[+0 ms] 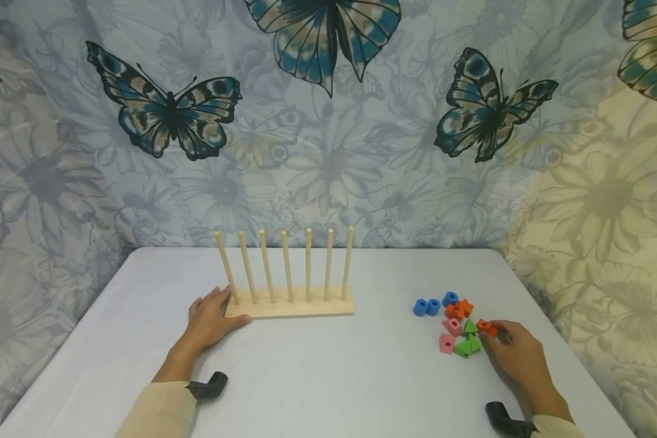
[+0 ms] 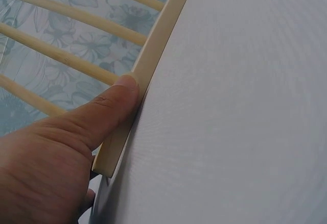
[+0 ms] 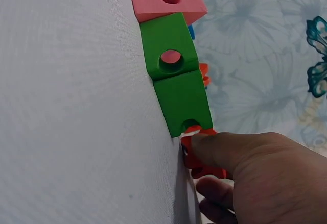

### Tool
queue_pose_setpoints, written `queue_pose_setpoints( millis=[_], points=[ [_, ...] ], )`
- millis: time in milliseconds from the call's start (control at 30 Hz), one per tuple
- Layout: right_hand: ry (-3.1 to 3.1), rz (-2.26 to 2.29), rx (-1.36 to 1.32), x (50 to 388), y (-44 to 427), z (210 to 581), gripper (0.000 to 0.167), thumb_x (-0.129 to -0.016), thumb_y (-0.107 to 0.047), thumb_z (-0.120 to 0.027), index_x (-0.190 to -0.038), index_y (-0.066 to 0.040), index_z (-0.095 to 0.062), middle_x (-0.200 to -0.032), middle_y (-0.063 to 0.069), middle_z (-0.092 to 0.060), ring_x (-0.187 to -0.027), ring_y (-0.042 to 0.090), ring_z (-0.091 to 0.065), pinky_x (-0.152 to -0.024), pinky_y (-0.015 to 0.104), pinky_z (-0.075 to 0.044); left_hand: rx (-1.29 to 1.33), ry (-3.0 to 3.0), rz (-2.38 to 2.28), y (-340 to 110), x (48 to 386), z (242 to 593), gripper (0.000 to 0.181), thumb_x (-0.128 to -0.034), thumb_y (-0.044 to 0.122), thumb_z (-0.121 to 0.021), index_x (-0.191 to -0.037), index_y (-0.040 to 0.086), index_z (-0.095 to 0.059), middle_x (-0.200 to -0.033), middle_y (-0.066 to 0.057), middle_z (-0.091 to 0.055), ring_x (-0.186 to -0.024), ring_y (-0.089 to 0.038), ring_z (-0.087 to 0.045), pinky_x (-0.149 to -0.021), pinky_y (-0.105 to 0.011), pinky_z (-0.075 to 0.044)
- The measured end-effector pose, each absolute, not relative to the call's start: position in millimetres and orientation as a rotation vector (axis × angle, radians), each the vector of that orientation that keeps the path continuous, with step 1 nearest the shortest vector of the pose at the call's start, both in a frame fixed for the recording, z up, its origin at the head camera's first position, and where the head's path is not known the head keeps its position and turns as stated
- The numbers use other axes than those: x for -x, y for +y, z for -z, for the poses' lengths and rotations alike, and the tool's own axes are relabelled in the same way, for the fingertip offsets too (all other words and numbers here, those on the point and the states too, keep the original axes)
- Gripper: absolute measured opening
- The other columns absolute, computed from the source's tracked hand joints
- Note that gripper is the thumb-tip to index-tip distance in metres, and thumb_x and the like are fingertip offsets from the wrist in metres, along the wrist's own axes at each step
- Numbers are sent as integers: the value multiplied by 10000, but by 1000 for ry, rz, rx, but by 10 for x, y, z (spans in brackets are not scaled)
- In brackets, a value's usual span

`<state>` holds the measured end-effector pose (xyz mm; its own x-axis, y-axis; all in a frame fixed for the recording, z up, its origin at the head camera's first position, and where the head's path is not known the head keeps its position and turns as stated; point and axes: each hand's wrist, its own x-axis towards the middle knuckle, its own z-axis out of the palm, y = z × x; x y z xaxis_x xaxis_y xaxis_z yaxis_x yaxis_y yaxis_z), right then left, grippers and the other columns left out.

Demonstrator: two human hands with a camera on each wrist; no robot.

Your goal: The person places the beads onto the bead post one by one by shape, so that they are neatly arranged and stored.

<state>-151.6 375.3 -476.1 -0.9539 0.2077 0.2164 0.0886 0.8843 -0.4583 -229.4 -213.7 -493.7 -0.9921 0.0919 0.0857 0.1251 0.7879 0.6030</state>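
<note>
A wooden peg stand (image 1: 290, 309) with several upright dowels stands left of the middle of the white table. My left hand (image 1: 210, 316) grips its left end, the thumb (image 2: 110, 104) along the front of the base and the other fingers mostly hidden behind it. On the right, my right hand (image 1: 517, 353) pinches an orange star-shaped bead (image 3: 199, 157) between thumb and fingers. That bead is right beside the green triangular beads (image 1: 467, 347). Close by are pink beads (image 1: 446, 343), more orange star beads (image 1: 462, 308) and blue round beads (image 1: 420, 308).
The white table (image 1: 334, 377) reaches back to a wall hung with butterfly-patterned cloth (image 1: 334, 152). Dark wrist devices (image 1: 210, 385) sit at both cuffs. The dowels rise tall above the base, close to my left fingers.
</note>
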Motion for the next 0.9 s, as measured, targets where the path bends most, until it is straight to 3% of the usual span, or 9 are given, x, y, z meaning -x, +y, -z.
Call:
queue_pose_setpoints(
  millis=[267, 467, 767, 900],
  points=[
    [-2702, -709, 338, 1504, 3746, 4788, 409, -884, -275, -706, -1110, 44, -582, -974, 252, -634, -877, 394, -588, -722, 547, -470, 166, -2925, 982, -2152, 2291, 4939, 1016, -742, 557, -768, -1434, -71, -371, -1429, -298, -384, -1366, -445, -240, -1074, -606, -40],
    [-2628, -711, 384, 1512, 3727, 4781, 371, -859, -215, -729, -1099, 46, -620, -883, 181, -650, -817, 325, -595, -665, 435, -465, 155, -2935, 959, -2158, 2293, 4936, 1006, -747, 558, -765, -1432, -68, -377, -1427, -299, -387, -1367, -440, -242, -1077, -602, -46],
    [-2510, -743, 212, 1470, 3606, 4480, 347, -840, -114, -753, -1108, 78, -643, -913, 203, -635, -867, 377, -612, -630, 235, -468, 164, -2919, 974, -2132, 2291, 4919, 980, -750, 522, -780, -1430, -64, -385, -1420, -295, -399, -1363, -439, -255, -1073, -600, -53],
    [-2469, -791, 74, 1467, 3503, 4305, 335, -849, -73, -745, -1115, 93, -627, -1004, 192, -599, -888, 79, -551, -690, 74, -449, 158, -2921, 954, -2140, 2285, 4919, 980, -750, 524, -778, -1430, -61, -385, -1421, -292, -400, -1362, -435, -262, -1074, -598, -59]
  ],
)
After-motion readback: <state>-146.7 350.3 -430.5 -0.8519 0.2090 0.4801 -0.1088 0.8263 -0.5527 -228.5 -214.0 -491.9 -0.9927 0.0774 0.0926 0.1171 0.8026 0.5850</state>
